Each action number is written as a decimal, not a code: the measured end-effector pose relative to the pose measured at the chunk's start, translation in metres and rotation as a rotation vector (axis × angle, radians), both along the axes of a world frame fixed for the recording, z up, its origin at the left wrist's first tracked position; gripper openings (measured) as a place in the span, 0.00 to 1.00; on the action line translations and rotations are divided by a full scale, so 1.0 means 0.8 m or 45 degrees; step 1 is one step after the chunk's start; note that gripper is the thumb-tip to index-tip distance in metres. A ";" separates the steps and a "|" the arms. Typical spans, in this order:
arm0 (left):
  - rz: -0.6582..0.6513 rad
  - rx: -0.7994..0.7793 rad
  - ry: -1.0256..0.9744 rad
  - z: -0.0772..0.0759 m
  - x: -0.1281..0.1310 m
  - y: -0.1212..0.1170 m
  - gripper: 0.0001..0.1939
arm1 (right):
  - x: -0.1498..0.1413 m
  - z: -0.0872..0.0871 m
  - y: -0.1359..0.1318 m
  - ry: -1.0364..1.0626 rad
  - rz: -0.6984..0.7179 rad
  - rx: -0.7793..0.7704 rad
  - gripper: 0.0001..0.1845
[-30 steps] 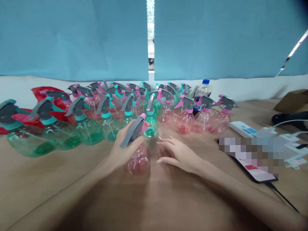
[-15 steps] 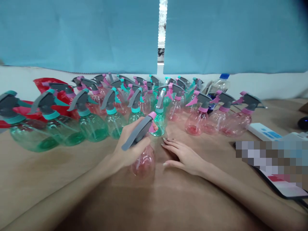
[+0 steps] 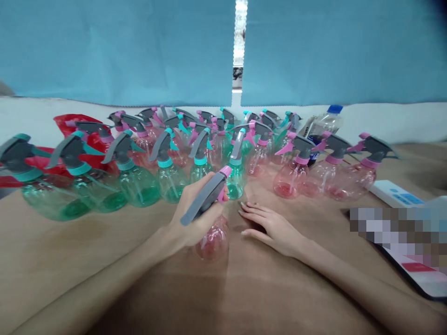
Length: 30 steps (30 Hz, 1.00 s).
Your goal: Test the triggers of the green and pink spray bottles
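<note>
My left hand [image 3: 195, 214] is wrapped round the neck of a pink spray bottle [image 3: 213, 239] with a grey and pink trigger head. Its clear pink body stands near the middle of the table, and a little liquid shows low inside. My fingers partly cover the neck and trigger. To the right of it, my right hand [image 3: 274, 227] rests on the tabletop with its fingers stretched out, holding nothing. Just beyond both hands stands a green spray bottle [image 3: 235, 179] with a turquoise collar.
Green spray bottles [image 3: 139, 186] line the left, and pink ones [image 3: 289, 181] the right, with more crowded behind. A red bag [image 3: 78, 122] lies at the back left. A blue-capped bottle [image 3: 326, 123], a white box [image 3: 396, 193] and a partly blurred flat item [image 3: 424, 279] are on the right.
The whole view has shifted slightly, so everything appears a little further right. Both hands keep the same pose, the left still round the pink spray bottle.
</note>
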<state>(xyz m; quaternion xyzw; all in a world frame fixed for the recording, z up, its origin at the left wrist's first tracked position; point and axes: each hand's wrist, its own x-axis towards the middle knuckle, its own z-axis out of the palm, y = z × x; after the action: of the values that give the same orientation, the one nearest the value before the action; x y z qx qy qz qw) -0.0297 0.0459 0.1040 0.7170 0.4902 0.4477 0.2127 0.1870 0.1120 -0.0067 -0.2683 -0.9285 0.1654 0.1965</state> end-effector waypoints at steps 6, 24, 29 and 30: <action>-0.052 -0.077 0.010 0.000 -0.002 0.000 0.12 | 0.001 -0.003 0.000 0.034 0.003 0.002 0.26; -0.016 -0.121 -0.076 -0.002 -0.001 -0.002 0.14 | 0.000 -0.001 -0.002 0.071 -0.021 0.010 0.24; -0.026 -0.112 -0.089 -0.003 0.000 -0.001 0.16 | 0.000 -0.002 -0.001 0.063 -0.009 0.009 0.24; -0.034 -0.117 -0.090 -0.004 0.000 -0.001 0.16 | 0.000 -0.002 -0.001 0.072 -0.010 0.009 0.24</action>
<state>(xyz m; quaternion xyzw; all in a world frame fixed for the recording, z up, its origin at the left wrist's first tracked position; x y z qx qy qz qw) -0.0297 0.0454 0.1012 0.6967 0.4929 0.4467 0.2686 0.1873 0.1110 -0.0084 -0.2665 -0.9220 0.1690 0.2242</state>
